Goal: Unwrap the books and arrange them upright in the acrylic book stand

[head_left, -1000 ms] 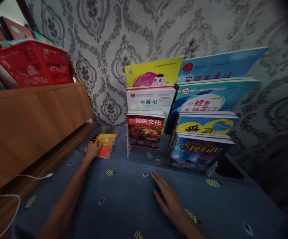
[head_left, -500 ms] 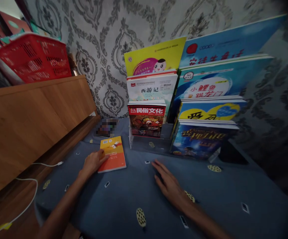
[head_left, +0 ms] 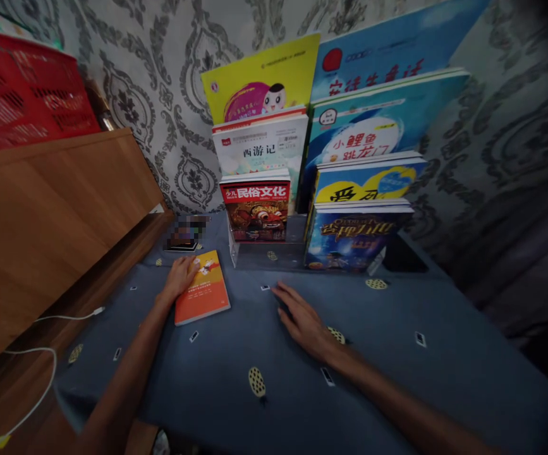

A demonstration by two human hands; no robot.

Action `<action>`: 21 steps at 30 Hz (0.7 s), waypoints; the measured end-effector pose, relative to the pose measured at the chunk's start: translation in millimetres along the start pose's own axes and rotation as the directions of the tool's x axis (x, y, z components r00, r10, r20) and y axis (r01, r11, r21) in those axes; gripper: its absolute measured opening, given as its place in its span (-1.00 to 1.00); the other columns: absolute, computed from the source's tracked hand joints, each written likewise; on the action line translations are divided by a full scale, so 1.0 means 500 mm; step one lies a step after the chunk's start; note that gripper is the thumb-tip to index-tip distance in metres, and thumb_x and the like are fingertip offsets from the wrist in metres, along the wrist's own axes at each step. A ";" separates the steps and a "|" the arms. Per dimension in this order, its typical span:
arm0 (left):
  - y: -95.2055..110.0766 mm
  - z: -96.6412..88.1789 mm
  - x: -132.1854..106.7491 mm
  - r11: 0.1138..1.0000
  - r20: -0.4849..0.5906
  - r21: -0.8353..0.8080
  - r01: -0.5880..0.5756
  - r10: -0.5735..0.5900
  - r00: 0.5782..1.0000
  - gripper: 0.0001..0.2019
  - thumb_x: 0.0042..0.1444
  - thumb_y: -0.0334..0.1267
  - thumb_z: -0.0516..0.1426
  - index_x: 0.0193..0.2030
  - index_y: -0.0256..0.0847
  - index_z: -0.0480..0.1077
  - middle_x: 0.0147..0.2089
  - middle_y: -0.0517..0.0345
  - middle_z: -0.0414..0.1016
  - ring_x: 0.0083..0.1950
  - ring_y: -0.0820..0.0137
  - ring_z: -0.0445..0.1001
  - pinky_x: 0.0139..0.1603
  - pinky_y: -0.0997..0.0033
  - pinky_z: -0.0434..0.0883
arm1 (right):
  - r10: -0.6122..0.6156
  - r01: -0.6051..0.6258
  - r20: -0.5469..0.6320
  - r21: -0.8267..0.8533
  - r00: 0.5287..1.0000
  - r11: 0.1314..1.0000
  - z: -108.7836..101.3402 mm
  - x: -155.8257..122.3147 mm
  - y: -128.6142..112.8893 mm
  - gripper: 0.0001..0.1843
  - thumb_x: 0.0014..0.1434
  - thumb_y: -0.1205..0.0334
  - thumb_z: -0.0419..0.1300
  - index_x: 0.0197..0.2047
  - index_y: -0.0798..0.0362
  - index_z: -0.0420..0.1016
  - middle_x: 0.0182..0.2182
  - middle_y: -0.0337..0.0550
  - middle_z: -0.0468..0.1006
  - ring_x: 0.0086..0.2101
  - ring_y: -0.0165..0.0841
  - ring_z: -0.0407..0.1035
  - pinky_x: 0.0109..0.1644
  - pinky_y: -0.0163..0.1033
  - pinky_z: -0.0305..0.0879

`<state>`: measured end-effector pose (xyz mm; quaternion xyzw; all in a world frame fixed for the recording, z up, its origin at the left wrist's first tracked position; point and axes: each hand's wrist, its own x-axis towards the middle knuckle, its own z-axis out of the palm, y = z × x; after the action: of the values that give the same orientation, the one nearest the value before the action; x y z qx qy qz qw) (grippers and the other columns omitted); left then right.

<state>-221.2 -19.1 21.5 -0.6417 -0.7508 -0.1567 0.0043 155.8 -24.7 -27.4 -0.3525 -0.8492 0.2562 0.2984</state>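
A small orange and yellow book (head_left: 204, 289) lies flat on the blue patterned cloth (head_left: 264, 354). My left hand (head_left: 179, 278) rests on the book's left edge with its fingers laid over the cover. My right hand (head_left: 302, 316) lies flat and open on the cloth, palm down, a little right of the book and in front of the clear book stand (head_left: 255, 256). The stand holds tiered rows of children's books, a red one (head_left: 256, 205) lowest on the left and a dark blue one (head_left: 354, 237) lowest on the right.
A wooden headboard or cabinet (head_left: 55, 208) runs along the left, with a red basket (head_left: 22, 95) on top. A white cable (head_left: 46, 373) trails down the left gap. A dark flat object (head_left: 183, 237) lies behind the small book. Patterned wallpaper backs the stand.
My left hand has pulled the small book toward me, away from the back of the cloth. My right hand has stayed flat on the cloth. The view has tilted and shifted.
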 end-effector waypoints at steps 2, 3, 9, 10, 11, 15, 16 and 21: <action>0.003 0.003 -0.026 1.000 0.008 -0.012 -0.022 0.022 1.000 -0.55 0.37 -0.08 -0.06 0.29 -0.20 0.32 0.25 -0.04 0.42 0.30 0.21 0.32 0.37 0.13 0.22 | -0.014 0.014 -0.002 0.010 1.000 1.000 -0.001 0.000 -0.003 -0.49 0.39 0.20 -0.06 0.37 0.00 0.24 0.39 0.05 0.21 0.35 -0.16 0.13 0.41 0.13 0.12; 0.007 0.004 -0.041 0.999 0.015 -0.019 -0.036 0.036 0.999 -0.54 0.37 -0.08 -0.05 0.30 -0.21 0.31 0.26 -0.05 0.41 0.30 0.20 0.31 0.37 0.14 0.23 | -0.020 0.020 -0.003 0.015 1.000 1.000 -0.001 0.001 -0.004 -0.49 0.39 0.20 -0.06 0.37 0.00 0.24 0.39 0.04 0.21 0.35 -0.17 0.13 0.41 0.13 0.12; 0.067 0.016 -0.110 0.983 0.019 -0.122 -0.137 0.141 0.990 -0.53 0.36 -0.07 -0.02 0.31 -0.20 0.30 0.33 -0.08 0.35 0.39 0.18 0.23 0.42 0.08 0.18 | -0.024 0.024 -0.020 0.032 1.000 0.999 -0.002 0.001 -0.007 -0.49 0.38 0.24 -0.06 0.36 0.06 0.24 0.37 0.10 0.23 0.34 -0.17 0.15 0.41 0.13 0.13; 0.079 0.018 -0.116 0.978 0.024 -0.138 -0.157 0.161 0.987 -0.53 0.36 -0.07 -0.02 0.31 -0.20 0.30 0.33 -0.08 0.34 0.40 0.18 0.22 0.42 0.07 0.18 | -0.018 0.019 -0.022 0.034 1.000 0.999 -0.002 0.001 -0.006 -0.49 0.38 0.25 -0.06 0.36 0.06 0.25 0.37 0.10 0.23 0.34 -0.17 0.15 0.41 0.13 0.12; 0.092 0.021 -0.121 0.972 0.031 -0.155 -0.176 0.183 0.983 -0.53 0.36 -0.07 -0.02 0.31 -0.19 0.30 0.34 -0.07 0.34 0.42 0.17 0.20 0.42 0.06 0.18 | -0.014 0.015 -0.025 0.036 1.000 0.999 -0.001 0.001 -0.006 -0.49 0.37 0.26 -0.06 0.35 0.06 0.25 0.36 0.10 0.24 0.34 -0.17 0.15 0.41 0.13 0.12; 0.146 0.034 -0.134 0.956 0.037 -0.215 -0.200 0.213 0.976 -0.53 0.35 -0.04 0.00 0.31 -0.18 0.31 0.36 -0.07 0.31 0.44 0.16 0.18 0.43 0.04 0.16 | -0.013 0.015 -0.039 0.053 0.999 0.998 -0.003 0.001 -0.007 -0.50 0.37 0.28 -0.06 0.34 0.04 0.27 0.36 0.08 0.25 0.34 -0.19 0.16 0.40 0.11 0.15; 0.160 0.038 -0.136 0.955 0.032 -0.227 -0.192 0.204 0.978 -0.52 0.35 -0.04 0.00 0.31 -0.18 0.31 0.37 -0.08 0.30 0.44 0.16 0.18 0.43 0.03 0.16 | -0.012 0.014 -0.041 0.058 0.999 0.998 -0.004 0.002 -0.008 -0.49 0.37 0.29 -0.07 0.34 0.04 0.26 0.36 0.08 0.24 0.34 -0.19 0.16 0.39 0.11 0.16; 0.228 0.062 -0.146 0.922 -0.012 -0.323 -0.214 0.222 0.975 -0.55 0.36 -0.05 -0.01 0.29 -0.16 0.33 0.34 -0.10 0.33 0.41 0.15 0.23 0.42 0.00 0.18 | 0.001 0.002 -0.057 0.056 0.998 0.998 -0.017 0.003 0.001 -0.48 0.36 0.32 -0.08 0.35 0.06 0.26 0.35 0.07 0.27 0.34 -0.20 0.15 0.40 0.11 0.15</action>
<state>-92.2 -67.4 3.3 -0.7151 -0.6390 -0.2679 -0.0926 161.1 -21.4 -21.7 -0.3509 -0.8331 0.2695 0.3320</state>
